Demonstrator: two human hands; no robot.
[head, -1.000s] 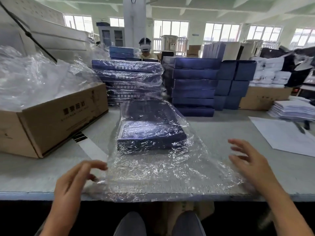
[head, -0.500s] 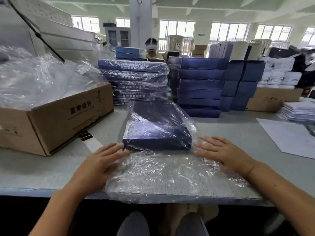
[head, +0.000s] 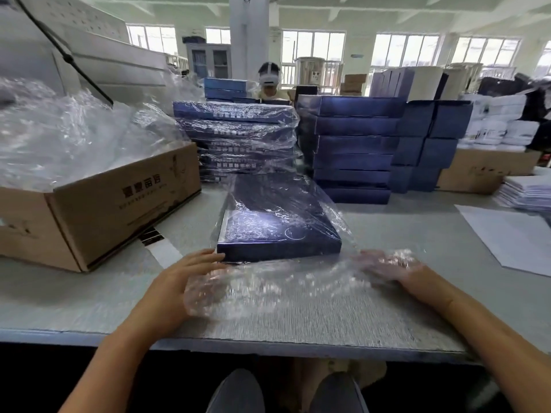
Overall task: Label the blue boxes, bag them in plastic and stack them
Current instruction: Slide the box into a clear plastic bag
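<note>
A flat dark blue box (head: 274,222) lies on the grey table (head: 313,323) inside a clear plastic bag, whose loose near flap (head: 283,287) is raised and blurred. My left hand (head: 176,284) reaches to the box's near left corner, fingers stretched out, with the flap over its thumb side. My right hand (head: 396,269) lies flat by the near right corner, under the plastic. Behind the box stands a stack of bagged blue boxes (head: 238,138), with a stack of bare blue boxes (head: 351,144) to its right.
An open cardboard carton (head: 104,210) full of clear plastic bags (head: 74,138) stands at the left. White sheets (head: 512,234) and a paper pile (head: 527,192) lie at the right. Another person (head: 268,81) sits behind the stacks.
Both hands came forward from the table edge to the box's near corners. The bag's near flap, flat on the table before, has lifted over my hands.
</note>
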